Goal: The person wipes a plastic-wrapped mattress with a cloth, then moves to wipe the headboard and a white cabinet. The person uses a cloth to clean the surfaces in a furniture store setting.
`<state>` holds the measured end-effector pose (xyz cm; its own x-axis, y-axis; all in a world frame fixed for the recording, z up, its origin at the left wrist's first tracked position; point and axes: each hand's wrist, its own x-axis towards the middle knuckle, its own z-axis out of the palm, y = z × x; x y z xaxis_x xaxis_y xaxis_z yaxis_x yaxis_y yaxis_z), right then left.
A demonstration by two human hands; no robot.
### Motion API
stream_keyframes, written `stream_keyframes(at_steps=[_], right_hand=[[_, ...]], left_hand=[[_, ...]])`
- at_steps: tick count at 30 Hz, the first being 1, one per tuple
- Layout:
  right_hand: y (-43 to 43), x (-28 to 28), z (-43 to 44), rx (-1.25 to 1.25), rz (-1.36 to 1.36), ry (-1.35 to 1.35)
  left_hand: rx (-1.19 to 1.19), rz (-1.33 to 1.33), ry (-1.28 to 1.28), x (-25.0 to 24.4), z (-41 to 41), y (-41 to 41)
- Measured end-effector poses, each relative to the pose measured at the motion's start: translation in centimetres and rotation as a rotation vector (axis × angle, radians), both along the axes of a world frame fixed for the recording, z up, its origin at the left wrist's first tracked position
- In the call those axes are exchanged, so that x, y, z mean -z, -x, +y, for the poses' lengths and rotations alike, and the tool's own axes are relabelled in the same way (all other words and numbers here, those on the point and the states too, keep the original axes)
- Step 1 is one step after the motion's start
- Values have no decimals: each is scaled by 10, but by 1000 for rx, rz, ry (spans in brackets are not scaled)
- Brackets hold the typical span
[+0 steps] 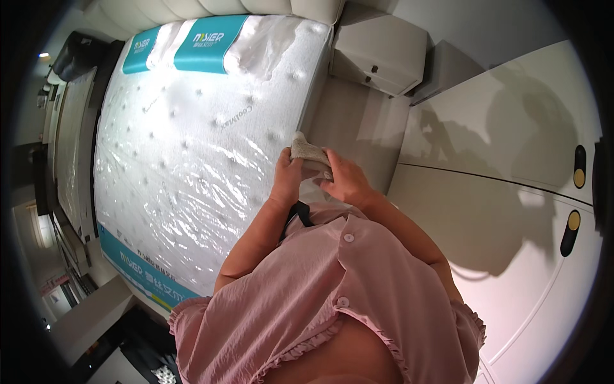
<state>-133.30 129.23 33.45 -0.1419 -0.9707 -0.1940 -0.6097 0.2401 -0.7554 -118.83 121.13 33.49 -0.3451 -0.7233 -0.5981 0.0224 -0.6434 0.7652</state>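
Between my two hands, in front of my body, is a beige cloth [308, 150], bunched and folded. My left hand [288, 178] grips its left end, thumb on top. On its right end my right hand [349, 176] has closed its fingers. Both hands are beside the edge of a white quilted mattress [192, 129], which lies to the left under clear plastic film. What the lower folds of the cloth look like is partly hidden by my fingers.
A padded headboard [211, 6] borders the mattress at the top. Beyond the mattress corner stands a light nightstand [379, 48] with dark knobs. Pale cabinet doors [460, 201] with black and gold handles rise on the right, beside a strip of floor [355, 115].
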Motion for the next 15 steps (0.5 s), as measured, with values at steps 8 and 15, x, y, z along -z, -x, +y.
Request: stream_keyframes(at_steps=[8, 15], right_hand=[[55, 5, -80, 11, 107, -2], [71, 20, -133, -37, 184, -94]], left_hand=[[147, 87, -23, -1, -95, 39], [382, 18, -113, 16, -165, 26]])
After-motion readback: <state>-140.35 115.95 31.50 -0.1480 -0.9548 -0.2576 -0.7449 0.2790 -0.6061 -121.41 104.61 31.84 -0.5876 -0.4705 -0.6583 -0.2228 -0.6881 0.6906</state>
